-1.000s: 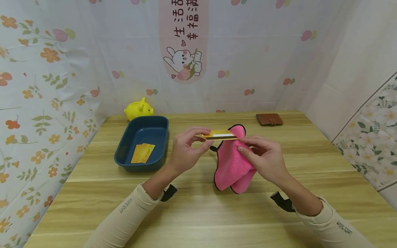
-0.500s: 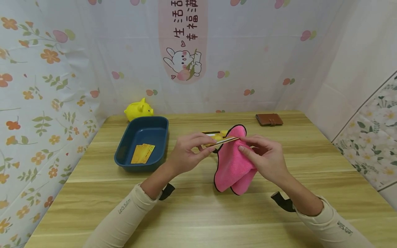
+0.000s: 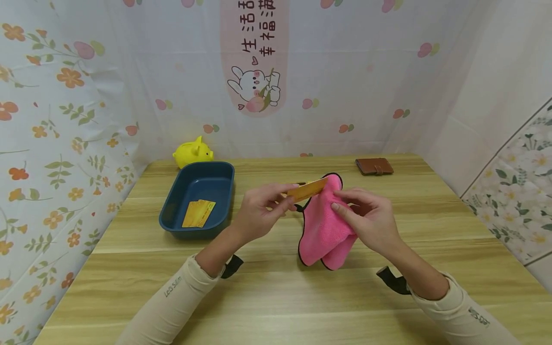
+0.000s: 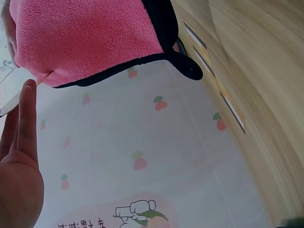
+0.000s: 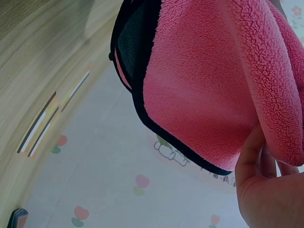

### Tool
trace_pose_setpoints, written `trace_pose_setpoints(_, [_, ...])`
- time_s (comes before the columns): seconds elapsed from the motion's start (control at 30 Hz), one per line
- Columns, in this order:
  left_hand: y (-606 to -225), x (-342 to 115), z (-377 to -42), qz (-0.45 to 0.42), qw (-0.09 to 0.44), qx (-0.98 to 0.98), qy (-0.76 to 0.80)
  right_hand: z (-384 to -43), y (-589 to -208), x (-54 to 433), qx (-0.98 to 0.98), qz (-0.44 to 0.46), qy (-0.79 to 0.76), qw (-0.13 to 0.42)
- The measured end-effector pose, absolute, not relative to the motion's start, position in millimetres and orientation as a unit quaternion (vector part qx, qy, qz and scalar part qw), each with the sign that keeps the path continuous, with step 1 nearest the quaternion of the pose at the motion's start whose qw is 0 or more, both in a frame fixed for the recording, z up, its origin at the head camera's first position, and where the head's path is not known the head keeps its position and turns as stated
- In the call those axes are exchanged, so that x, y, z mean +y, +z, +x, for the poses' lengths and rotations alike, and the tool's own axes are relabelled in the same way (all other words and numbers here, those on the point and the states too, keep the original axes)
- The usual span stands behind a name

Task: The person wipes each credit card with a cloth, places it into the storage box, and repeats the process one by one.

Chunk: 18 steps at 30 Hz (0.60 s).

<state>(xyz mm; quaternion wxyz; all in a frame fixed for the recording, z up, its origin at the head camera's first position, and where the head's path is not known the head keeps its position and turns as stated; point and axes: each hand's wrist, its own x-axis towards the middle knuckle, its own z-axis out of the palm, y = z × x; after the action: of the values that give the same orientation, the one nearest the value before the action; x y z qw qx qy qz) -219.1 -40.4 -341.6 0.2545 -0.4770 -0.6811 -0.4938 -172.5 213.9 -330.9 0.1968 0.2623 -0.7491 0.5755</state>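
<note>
L hand (image 3: pixel 258 211) pinches a gold card (image 3: pixel 305 190) by its near end, fingers curled round it, card tilted up twd the cloth, above mid tabletop (image 3: pixel 276 297). R hand (image 3: pixel 366 220) grips a pink cloth (image 3: pixel 323 230) w/ black trim, fingers bunched in the fabric; cloth hangs down, its lower end at or near the wood. Card's far end touches cloth's top edge. Blue tray (image 3: pixel 172 215) near the left edge holds another gold card (image 3: pixel 198 213). Yellow piggy bank (image 3: pixel 192 152) at back-left corner; brown wallet (image 3: pixel 374 166) by the back edge, right.
</note>
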Motion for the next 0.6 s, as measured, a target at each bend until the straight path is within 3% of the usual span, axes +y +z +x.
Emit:
trace_pose_setpoints(0.23, [-340.0, -40.6, -216.7, -0.438, 0.207, -0.683, -0.546, -173.4, -330.8, 213.9, -0.758, 0.256, 0.565, 0.201])
trace_pose_setpoints(0.6, [-338.4, -42.7, -215.7, -0.395, 0.199, -0.698, -0.563, -174.8, -331.3, 212.3, -0.766, 0.239, 0.56, 0.206])
